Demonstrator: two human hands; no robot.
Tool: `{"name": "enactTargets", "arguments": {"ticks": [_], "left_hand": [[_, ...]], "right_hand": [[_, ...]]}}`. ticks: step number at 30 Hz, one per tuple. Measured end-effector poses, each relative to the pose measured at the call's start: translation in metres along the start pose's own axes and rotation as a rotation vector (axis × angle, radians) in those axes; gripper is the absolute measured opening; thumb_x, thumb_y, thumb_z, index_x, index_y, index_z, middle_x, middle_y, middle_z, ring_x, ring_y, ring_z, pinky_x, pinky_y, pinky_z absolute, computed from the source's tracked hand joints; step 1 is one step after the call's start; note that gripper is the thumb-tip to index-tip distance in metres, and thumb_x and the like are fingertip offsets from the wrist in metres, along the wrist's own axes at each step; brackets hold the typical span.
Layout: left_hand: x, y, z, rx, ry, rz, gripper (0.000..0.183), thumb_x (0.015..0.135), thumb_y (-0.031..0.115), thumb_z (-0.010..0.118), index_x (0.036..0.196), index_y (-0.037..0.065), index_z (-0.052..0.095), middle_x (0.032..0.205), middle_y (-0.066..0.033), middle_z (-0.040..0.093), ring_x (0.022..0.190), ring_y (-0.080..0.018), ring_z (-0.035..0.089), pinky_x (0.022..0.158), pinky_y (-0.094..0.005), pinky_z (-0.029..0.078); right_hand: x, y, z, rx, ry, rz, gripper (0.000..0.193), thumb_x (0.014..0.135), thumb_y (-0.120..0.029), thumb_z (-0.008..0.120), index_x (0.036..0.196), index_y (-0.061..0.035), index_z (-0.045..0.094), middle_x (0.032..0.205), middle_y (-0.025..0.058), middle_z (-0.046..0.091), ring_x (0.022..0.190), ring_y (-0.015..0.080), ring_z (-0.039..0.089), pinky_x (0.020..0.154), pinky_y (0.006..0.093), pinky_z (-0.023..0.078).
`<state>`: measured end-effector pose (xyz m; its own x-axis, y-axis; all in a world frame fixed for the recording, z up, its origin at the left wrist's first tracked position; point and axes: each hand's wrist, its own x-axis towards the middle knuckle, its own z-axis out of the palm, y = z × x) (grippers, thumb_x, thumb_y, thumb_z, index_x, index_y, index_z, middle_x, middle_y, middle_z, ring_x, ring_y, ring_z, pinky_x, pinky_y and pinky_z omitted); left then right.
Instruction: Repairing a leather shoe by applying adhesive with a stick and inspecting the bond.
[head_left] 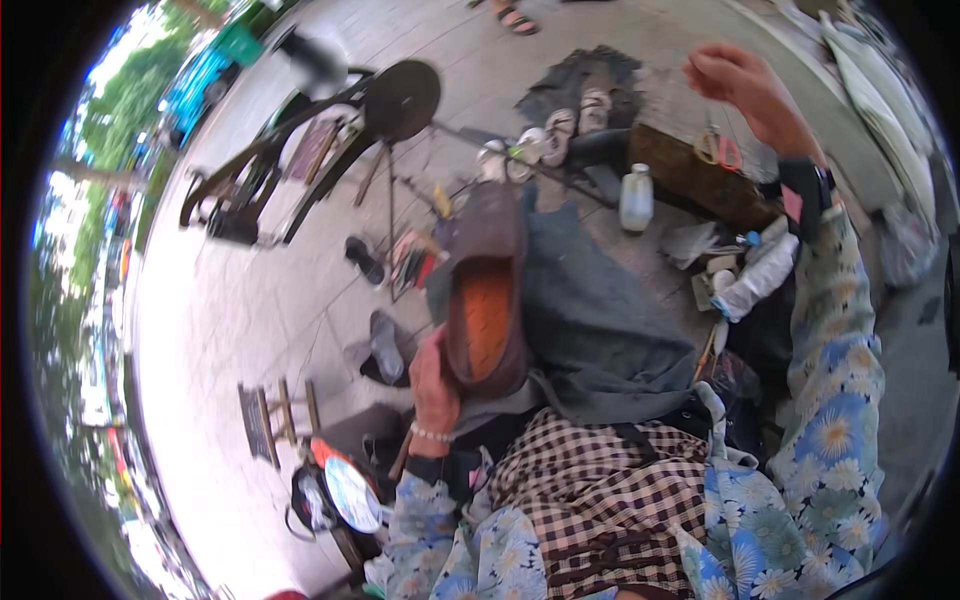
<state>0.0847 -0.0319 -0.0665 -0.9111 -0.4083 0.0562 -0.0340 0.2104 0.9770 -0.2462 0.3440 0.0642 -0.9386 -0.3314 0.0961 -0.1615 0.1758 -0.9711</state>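
A dark brown slip-on shoe with an orange-brown insole stands toe-away over my lap. My left hand grips its heel end from the left side. Under and beside the shoe, a dark grey cloth covers my knees. Raised at the far right, my right hand is well apart from the shoe, its fingers bent and pressed together. Whatever they may hold is too small to make out. Nearest below that hand are orange-handled scissors at a brown wooden box.
A dark hand-cranked machine with a wheel stands at the far left. A whitish bottle stands near the box; plastic-wrapped items lie to its right. Loose shoes and a small folding stool are on the left paving. A sandalled foot shows beyond.
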Motion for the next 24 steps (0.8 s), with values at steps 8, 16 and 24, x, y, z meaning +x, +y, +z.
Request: {"name": "enactTargets", "arguments": {"ticks": [8,16,24], "left_hand": [[-0.014,0.012,-0.067,-0.241,-0.143,-0.343,0.042,0.098,0.030,0.041,0.116,-0.006,0.054,0.107,-0.0123,0.062,0.102,-0.0181,0.057,0.091,-0.0323,0.043],[-0.054,-0.092,-0.108,0.265,-0.010,-0.558,0.042,0.083,0.019,0.065,0.119,0.000,0.055,0.099,-0.0123,0.066,0.089,-0.0192,0.062,0.074,-0.0312,0.050],[0.080,-0.186,-0.099,0.661,0.072,-0.118,0.050,0.073,0.014,0.067,0.119,0.002,0.051,0.118,-0.0225,0.053,0.109,-0.0384,0.052,0.090,-0.0396,0.045]], "right_hand": [[-0.076,0.050,0.176,0.164,-0.453,0.216,0.026,0.088,-0.020,0.060,0.106,-0.0007,0.059,0.092,0.0025,0.062,0.084,0.0092,0.057,0.079,0.0237,0.044],[-0.077,0.092,0.231,0.173,-0.172,0.068,0.035,0.093,-0.018,0.054,0.122,0.0015,0.051,0.110,0.0063,0.057,0.104,0.0118,0.051,0.092,0.0262,0.039],[-0.100,0.069,0.239,-0.117,-0.109,0.014,0.038,0.094,-0.018,0.051,0.127,0.0001,0.046,0.114,0.0059,0.052,0.105,0.0142,0.048,0.093,0.0274,0.037]]}}
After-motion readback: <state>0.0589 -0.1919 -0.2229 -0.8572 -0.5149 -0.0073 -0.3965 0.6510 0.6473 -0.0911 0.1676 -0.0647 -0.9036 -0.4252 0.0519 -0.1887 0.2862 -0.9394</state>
